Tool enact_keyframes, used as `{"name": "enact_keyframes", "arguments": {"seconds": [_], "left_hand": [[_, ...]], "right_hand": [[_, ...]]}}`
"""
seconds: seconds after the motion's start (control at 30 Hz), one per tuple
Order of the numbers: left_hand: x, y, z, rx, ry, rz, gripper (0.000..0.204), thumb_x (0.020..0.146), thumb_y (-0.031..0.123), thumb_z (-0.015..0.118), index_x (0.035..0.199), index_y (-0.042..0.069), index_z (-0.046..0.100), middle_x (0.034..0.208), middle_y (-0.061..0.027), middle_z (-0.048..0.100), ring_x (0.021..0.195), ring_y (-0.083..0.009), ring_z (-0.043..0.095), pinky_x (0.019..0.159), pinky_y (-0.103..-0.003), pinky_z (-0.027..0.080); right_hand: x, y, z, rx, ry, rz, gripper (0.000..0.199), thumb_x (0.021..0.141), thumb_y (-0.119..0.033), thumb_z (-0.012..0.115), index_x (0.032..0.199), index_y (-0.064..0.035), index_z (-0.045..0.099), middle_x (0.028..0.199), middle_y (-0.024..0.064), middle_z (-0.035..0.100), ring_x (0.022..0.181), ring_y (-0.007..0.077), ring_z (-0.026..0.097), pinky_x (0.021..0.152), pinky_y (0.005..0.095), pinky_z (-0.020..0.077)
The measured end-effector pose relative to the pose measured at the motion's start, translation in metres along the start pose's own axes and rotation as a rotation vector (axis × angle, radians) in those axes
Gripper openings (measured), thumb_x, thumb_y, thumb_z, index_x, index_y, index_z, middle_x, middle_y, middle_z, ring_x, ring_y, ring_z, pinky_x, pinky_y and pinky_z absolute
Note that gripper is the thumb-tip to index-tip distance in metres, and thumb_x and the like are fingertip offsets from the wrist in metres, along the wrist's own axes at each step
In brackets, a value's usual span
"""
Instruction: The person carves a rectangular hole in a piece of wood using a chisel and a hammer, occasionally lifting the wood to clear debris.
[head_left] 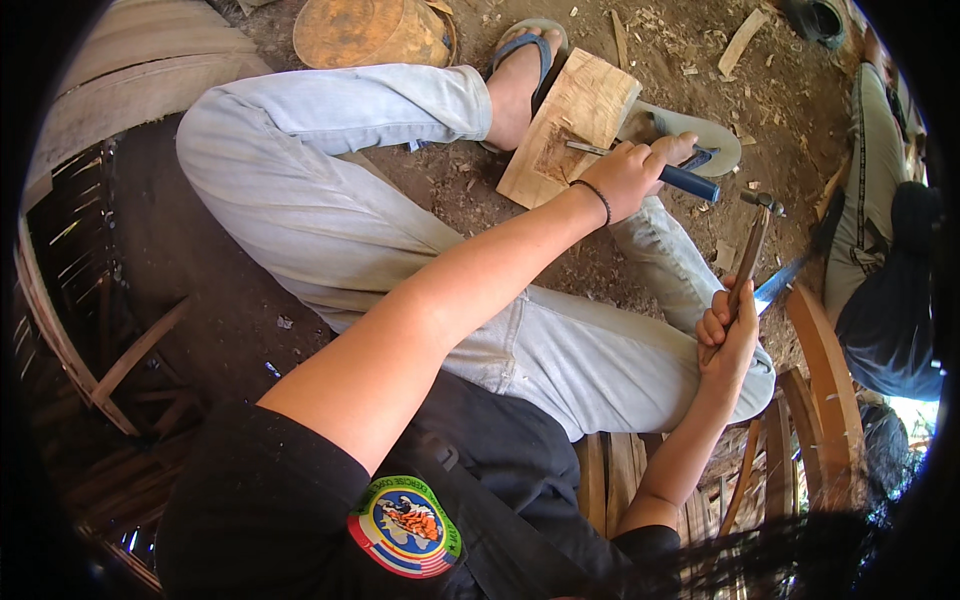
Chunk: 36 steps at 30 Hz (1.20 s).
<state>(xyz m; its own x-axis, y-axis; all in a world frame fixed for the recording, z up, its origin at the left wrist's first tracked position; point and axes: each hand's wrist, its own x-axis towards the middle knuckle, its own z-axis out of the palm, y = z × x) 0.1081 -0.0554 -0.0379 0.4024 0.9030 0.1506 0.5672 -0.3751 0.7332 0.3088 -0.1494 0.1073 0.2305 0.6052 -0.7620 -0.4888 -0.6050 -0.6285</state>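
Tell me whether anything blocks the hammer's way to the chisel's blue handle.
Nothing visible does: only ground shows between the head of the hammer in the right hand and the chisel's blue handle.

The dirt floor (pixel 570 262) bears a wooden block (pixel 585 92) and scattered wood scraps (pixel 742 43).

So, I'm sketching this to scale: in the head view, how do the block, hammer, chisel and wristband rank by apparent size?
1. Block: largest.
2. Hammer and chisel: similar lengths, both partly covered, so I won't rank them.
3. Wristband: smallest.
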Motion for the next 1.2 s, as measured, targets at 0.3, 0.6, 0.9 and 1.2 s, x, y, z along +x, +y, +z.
{"name": "enact_keyframes", "arguments": {"seconds": [0.3,0.6,0.9,1.2], "left_hand": [[0.004,0.003,-0.006,-0.059,0.012,0.031,0.036,0.085,0.019,0.064,0.114,0.003,0.051,0.086,-0.0162,0.059,0.081,-0.0362,0.057,0.072,-0.045,0.049],[-0.002,-0.01,0.013,0.043,-0.16,-0.028,0.028,0.086,0.021,0.063,0.106,0.002,0.058,0.093,-0.017,0.061,0.09,-0.0352,0.058,0.081,-0.042,0.049],[0.003,-0.012,0.016,0.049,-0.214,-0.031,0.03,0.087,0.026,0.063,0.106,0.002,0.059,0.097,-0.0166,0.062,0.094,-0.0343,0.058,0.084,-0.042,0.048],[0.004,-0.013,0.02,0.071,-0.226,-0.016,0.026,0.087,0.025,0.062,0.102,0.003,0.059,0.094,-0.0152,0.061,0.093,-0.0329,0.058,0.083,-0.041,0.048]], "right_hand": [[-0.006,0.01,0.013,-0.233,0.037,0.025,0.032,0.102,-0.036,0.041,0.1,-0.0058,0.049,0.058,-0.0033,0.037,0.038,0.0057,0.028,0.036,0.0218,0.025],[-0.006,0.018,0.018,-0.265,0.053,-0.027,0.031,0.102,-0.036,0.04,0.098,-0.0069,0.049,0.06,-0.0036,0.036,0.04,0.0055,0.027,0.035,0.0231,0.0223],[-0.005,0.017,0.009,-0.232,0.083,-0.001,0.032,0.102,-0.037,0.041,0.103,-0.0063,0.05,0.061,-0.0032,0.037,0.042,0.0055,0.029,0.036,0.0234,0.024],[0.011,0.013,-0.005,0.133,0.219,-0.041,0.03,0.101,-0.038,0.043,0.1,-0.0088,0.048,0.06,-0.003,0.035,0.041,0.0056,0.026,0.037,0.0225,0.0246]]}}
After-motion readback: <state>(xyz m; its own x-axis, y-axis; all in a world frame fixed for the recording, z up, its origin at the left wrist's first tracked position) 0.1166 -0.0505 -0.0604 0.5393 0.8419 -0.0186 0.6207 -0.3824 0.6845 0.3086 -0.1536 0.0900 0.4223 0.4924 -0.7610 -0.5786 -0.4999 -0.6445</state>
